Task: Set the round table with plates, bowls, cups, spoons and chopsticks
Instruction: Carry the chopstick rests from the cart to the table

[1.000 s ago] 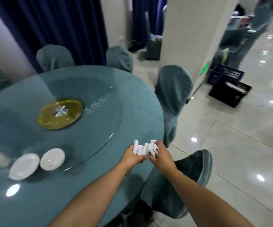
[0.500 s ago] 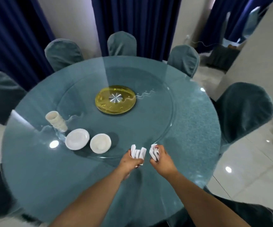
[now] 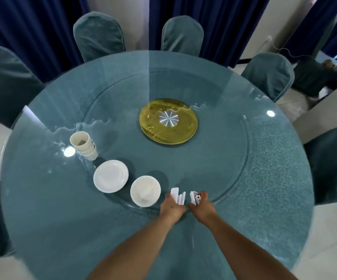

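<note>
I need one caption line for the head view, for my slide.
Both hands, left and right, hold white spoons over the round table.

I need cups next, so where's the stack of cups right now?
In the head view, the stack of cups stands on the left of the glass turntable, just beyond the plates.

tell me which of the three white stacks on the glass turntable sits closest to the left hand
The stack of bowls, just left of the left hand. The stack of plates lies further left, and the stack of cups is farthest.
</note>
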### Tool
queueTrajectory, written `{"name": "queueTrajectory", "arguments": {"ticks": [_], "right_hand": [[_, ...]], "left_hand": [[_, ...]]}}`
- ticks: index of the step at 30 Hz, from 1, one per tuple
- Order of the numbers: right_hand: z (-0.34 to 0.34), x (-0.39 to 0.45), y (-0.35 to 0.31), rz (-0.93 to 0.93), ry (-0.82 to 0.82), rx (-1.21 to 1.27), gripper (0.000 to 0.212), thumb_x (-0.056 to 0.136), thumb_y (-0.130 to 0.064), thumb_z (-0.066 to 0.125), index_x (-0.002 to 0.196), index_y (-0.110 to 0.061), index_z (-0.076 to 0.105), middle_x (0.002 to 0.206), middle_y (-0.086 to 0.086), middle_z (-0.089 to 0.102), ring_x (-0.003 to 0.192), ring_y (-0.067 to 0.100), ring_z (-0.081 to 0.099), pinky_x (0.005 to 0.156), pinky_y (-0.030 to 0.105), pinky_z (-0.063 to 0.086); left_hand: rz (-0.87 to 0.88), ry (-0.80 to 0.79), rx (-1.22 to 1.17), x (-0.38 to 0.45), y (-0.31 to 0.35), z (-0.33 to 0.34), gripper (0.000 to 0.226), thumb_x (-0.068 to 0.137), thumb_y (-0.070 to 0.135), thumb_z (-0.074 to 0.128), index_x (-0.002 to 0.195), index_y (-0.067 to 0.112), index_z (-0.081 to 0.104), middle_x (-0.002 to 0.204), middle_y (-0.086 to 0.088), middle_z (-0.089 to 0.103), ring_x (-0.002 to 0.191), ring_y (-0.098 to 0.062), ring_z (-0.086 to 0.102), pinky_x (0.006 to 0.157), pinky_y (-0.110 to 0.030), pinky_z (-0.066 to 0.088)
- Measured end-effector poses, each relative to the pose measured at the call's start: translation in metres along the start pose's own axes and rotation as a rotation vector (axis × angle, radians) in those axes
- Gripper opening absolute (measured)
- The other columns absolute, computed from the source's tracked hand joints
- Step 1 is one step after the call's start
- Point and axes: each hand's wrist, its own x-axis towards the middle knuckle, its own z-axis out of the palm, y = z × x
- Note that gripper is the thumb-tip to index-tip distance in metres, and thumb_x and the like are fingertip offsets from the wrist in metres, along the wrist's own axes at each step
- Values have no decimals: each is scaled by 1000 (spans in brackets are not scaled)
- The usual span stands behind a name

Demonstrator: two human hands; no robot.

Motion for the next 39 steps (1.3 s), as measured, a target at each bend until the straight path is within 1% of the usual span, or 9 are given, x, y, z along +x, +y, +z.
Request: {"name": "queueTrajectory", "arguments": {"ticks": [3, 8, 11, 15, 20, 22, 28, 33, 39], "right_hand": [[5, 23, -1, 34, -28, -42, 51, 82, -31, 66, 124, -14, 42, 115, 9, 65, 105, 29, 62, 75, 24, 37], [16, 53, -8, 29, -9, -71, 46, 80, -28, 68, 117, -15, 44, 115, 11, 64, 105, 30, 62, 75, 24, 38], [23, 65, -16, -1, 16, -81, 48, 83, -28, 66, 122, -14, 43, 118, 16, 60, 109, 34, 60, 83, 31, 45], [26, 69, -25, -42, 37, -90, 55, 85, -21, 65, 133, -13, 42, 124, 19, 53, 113, 38, 55, 93, 36, 44], [24, 63, -25, -90, 22, -108, 65, 85, -19, 67, 142, -15, 35, 125, 17, 47, 108, 36, 54, 86, 28, 41], [22, 59, -23, -113, 23, -103, 70, 83, -21, 70, 143, -15, 33, 124, 16, 45, 106, 36, 54, 82, 26, 38], [12, 56, -15, -98, 30, -127, 80, 86, -26, 68, 150, -15, 21, 135, 14, 39, 122, 34, 45, 103, 41, 42], [5, 59, -3, -134, 58, -257, 78, 86, -33, 66, 148, -13, 24, 142, 10, 40, 130, 30, 36, 107, 39, 36], [-3, 54, 8, -168, 28, -268, 80, 90, -42, 61, 154, -22, 17, 148, 8, 36, 135, 29, 34, 109, 41, 36]], "left_hand": [[-32, 60, 150, 16, -1, 7, 49, 78, 30, 68, 119, 12, 49, 114, -8, 67, 106, -27, 64, 80, -26, 49], [-46, 146, 170, 44, 1, 13, 50, 84, 25, 64, 126, 9, 42, 117, -16, 64, 107, -34, 63, 88, -37, 53], [-7, 203, 174, 54, 4, 20, 48, 86, 23, 62, 126, 9, 39, 115, -16, 64, 105, -35, 63, 87, -37, 52], [10, 295, 120, 56, 10, 25, 43, 86, 19, 60, 121, 12, 37, 116, -16, 58, 104, -35, 60, 86, -39, 50], [30, 332, 260, 54, 8, 32, 60, 89, 16, 57, 142, 11, 27, 133, -16, 41, 122, -42, 43, 100, -46, 39], [48, 340, 336, 54, 8, 33, 72, 88, 16, 61, 147, 9, 21, 135, -16, 36, 124, -43, 39, 103, -46, 34], [54, 354, 386, 49, 12, 45, 97, 86, 25, 66, 156, 8, 1, 153, -15, 16, 130, -43, 27, 113, -45, 23], [70, 299, 441, 49, 10, 57, 90, 93, 26, 56, 155, 4, -6, 161, -20, -10, 145, -45, 5, 121, -45, 7], [74, 258, 455, 42, -6, 59, 88, 96, 34, 53, 156, 11, -7, 161, -16, -19, 147, -44, -3, 121, -47, 8]]}}
